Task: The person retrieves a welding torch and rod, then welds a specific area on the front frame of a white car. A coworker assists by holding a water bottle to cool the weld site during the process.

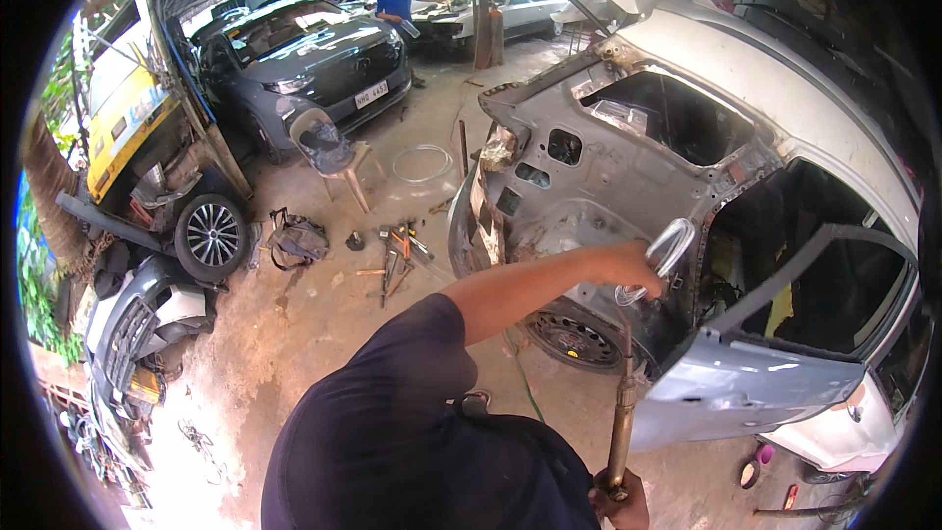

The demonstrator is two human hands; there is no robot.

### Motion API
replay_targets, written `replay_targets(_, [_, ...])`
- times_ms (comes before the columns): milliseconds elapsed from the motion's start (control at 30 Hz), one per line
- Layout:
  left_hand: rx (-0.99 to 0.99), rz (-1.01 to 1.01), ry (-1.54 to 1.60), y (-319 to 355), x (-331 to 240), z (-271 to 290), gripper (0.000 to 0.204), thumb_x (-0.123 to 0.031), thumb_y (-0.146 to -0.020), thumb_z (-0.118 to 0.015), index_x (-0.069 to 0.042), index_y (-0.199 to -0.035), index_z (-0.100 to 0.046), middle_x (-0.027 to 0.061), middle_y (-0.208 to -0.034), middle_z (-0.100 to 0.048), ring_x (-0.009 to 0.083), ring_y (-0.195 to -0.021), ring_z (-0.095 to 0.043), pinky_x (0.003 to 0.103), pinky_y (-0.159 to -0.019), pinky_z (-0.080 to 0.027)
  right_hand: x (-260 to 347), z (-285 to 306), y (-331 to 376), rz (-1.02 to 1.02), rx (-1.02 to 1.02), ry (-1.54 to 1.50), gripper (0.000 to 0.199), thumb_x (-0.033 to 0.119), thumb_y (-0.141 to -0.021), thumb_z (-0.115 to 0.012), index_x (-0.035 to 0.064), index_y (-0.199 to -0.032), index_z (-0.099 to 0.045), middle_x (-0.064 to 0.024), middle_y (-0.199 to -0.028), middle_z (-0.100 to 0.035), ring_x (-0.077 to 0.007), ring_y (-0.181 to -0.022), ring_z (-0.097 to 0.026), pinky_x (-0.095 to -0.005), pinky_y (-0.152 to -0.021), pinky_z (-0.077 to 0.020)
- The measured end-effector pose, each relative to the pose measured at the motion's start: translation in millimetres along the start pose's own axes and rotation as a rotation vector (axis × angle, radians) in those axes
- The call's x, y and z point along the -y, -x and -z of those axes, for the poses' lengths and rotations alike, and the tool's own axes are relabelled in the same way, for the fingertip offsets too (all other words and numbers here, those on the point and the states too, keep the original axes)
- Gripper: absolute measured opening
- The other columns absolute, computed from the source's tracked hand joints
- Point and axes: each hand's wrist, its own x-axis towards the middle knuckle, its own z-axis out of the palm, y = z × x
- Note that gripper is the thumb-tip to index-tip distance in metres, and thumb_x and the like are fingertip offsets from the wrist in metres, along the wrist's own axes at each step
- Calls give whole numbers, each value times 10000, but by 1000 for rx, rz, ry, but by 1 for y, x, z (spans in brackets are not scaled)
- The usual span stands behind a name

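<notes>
A big white car [785,88] fills the right side. Its back corner [599,167] is stripped to bare grey metal, with holes and a crumpled edge. Its side door [746,383] hangs open, and a black wheel [574,339] sits under the bare part.

A dark grey car [304,54] is parked at the top left. A yellow vehicle [123,118] stands at the far left, with another wheel [211,234] and a grey bumper [137,319] below it. More cars sit far back, where a person in blue [395,2] stands.

A plastic chair [329,152] stands on the dirty floor [324,304]. Near it lie a dark bag [294,240] and some tools [397,250].

The person wears a dark shirt [412,432]. One arm reaches over the shirt to the white car. The hand [633,265] at its end is closed around a clear curved handle [667,255], right by the edge of the door opening. I cannot tell if this is the left or the right hand.

A long rusty rod [623,412] runs down from the handle, beside the door. The other hand [620,503] is at the bottom edge. Its fingers are wrapped tight around the rod's low end.
</notes>
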Motion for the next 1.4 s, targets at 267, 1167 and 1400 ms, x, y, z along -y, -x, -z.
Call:
replay_targets(267, [-328,93,310,35,62,21,384,-152,-857,-867,7,-1174,-718,92,-1047,-767,188,-872,-708,348,-761,-518,3,-38,-70,23,-147,120,263,31,-852,-836,13,-1030,-644,-49,-752,-673,-140,-616,-664,-275,-559,-530])
replay_targets(1167, [-648,12,808,26,112,40,407,-121,-1024,-699,-87,-1422,-621,12,-1080,-632,138,-1001,-632,352,-856,-568,17,53,-160,-58,-154,264,310,153,-898,-845,21,-1090,-641,-34,-893,-673,-149,-821,-634,-334,-749,-536])
replay_targets(1400, [-640,24,668,12,70,-8,451,-23,-1010,-650,-89,-1443,-543,45,-970,-637,161,-755,-668,355,-661,-605,2,76,-141,-38,-200,303,325,165,-884,-860,25,-1084,-647,-50,-908,-685,-155,-853,-639,-337,-797,-536])
